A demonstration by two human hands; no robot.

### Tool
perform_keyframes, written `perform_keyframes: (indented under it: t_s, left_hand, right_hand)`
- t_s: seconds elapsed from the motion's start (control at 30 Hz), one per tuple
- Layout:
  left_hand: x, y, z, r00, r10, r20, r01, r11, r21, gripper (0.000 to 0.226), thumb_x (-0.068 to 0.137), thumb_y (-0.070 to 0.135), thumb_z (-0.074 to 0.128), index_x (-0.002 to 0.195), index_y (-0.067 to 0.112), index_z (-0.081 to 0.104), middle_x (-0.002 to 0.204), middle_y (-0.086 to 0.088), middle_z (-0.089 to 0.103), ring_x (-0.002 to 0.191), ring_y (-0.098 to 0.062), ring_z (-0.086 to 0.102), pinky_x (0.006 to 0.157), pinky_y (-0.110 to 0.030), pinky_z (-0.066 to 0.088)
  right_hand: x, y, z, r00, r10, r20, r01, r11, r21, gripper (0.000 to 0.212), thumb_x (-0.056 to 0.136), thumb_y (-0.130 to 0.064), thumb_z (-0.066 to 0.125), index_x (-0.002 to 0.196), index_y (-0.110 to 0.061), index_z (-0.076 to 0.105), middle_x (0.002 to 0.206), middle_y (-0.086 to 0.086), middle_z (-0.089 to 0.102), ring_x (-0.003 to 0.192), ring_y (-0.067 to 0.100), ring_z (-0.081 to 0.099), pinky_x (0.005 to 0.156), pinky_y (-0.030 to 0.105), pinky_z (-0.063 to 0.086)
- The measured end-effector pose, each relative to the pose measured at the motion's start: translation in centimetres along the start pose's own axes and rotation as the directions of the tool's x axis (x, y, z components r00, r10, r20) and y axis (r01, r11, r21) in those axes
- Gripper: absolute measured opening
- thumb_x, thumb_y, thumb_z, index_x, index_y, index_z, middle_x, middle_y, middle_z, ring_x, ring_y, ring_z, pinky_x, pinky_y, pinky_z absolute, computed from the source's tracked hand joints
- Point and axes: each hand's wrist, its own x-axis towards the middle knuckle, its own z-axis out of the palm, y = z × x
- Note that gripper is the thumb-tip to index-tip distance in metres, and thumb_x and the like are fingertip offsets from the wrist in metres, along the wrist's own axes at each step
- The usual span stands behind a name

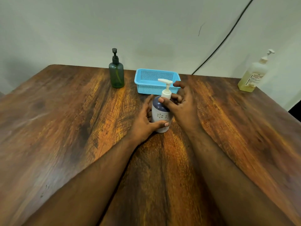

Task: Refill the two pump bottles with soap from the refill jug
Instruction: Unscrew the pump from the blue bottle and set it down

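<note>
A white and purple pump bottle (160,115) with a white pump head stands upright at the table's middle. My left hand (144,121) wraps around its lower body, thumb across the front. My right hand (182,105) grips the white pump collar at the neck, thumb on the near side and fingers spread behind. A green translucent pump bottle (116,74) with a black pump stands at the back, left of centre, untouched. A pale jug of yellowish soap (253,77) with a white pump top stands at the table's far right corner.
A light blue perforated plastic basket (147,79) sits just behind the white bottle, against the wall side. The wooden table (65,128) spreads wide on both sides. A black cable (224,39) runs down the wall at the back right.
</note>
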Motion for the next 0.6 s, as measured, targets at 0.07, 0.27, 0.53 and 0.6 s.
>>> perform_keyframes:
  t_s: [0.07, 0.27, 0.53, 0.6]
  left_hand:
    - [0.0, -0.1, 0.0, 1.000, 0.010, -0.017, -0.010, 1.000, -0.011, 0.095, 0.072, -0.001, 0.085, 0.147, 0.025, 0.033, 0.134, -0.001, 0.059, 0.117, -0.010, 0.063, 0.089, -0.025, 0.055]
    - [0.2, -0.6, 0.0, 1.000, 0.000, -0.029, -0.001, 1.000, -0.012, 0.084, 0.070, 0.002, 0.086, 0.139, 0.024, 0.044, 0.134, -0.002, 0.061, 0.120, -0.014, 0.062, 0.090, -0.027, 0.054]
    - [0.2, -0.2, -0.1, 0.997, 0.044, -0.060, -0.042, 0.999, 0.019, 0.083, 0.071, 0.005, 0.086, 0.139, 0.035, 0.049, 0.128, 0.004, 0.065, 0.118, -0.010, 0.061, 0.089, -0.024, 0.054]
    - [0.3, -0.2, -0.3, 0.996, 0.048, -0.068, -0.046, 0.998, 0.036, 0.082, 0.070, 0.007, 0.087, 0.137, 0.038, 0.050, 0.127, 0.007, 0.066, 0.117, -0.007, 0.061, 0.090, -0.022, 0.053]
  right_hand:
    - [0.1, -0.1, 0.2, 0.998, -0.005, -0.068, 0.005, 1.000, -0.004, 0.036, 0.079, -0.017, 0.079, 0.107, -0.023, 0.059, 0.124, 0.009, 0.060, 0.104, 0.015, 0.068, 0.083, 0.033, 0.060]
    - [-0.1, -0.1, -0.4, 0.999, -0.019, 0.031, 0.019, 1.000, -0.006, 0.045, 0.090, -0.015, 0.067, 0.134, -0.012, 0.057, 0.124, 0.005, 0.056, 0.113, 0.008, 0.060, 0.092, 0.019, 0.051]
    - [0.8, -1.9, 0.0, 0.999, 0.034, -0.019, -0.033, 0.997, 0.074, 0.045, 0.086, -0.003, 0.070, 0.128, -0.013, 0.059, 0.103, 0.002, 0.070, 0.099, 0.013, 0.069, 0.083, 0.026, 0.057]
    - [1.2, -2.3, -0.2, 0.999, 0.044, -0.032, -0.039, 0.991, 0.125, 0.037, 0.088, -0.001, 0.067, 0.124, -0.008, 0.061, 0.107, -0.002, 0.071, 0.102, 0.011, 0.069, 0.081, 0.022, 0.055]
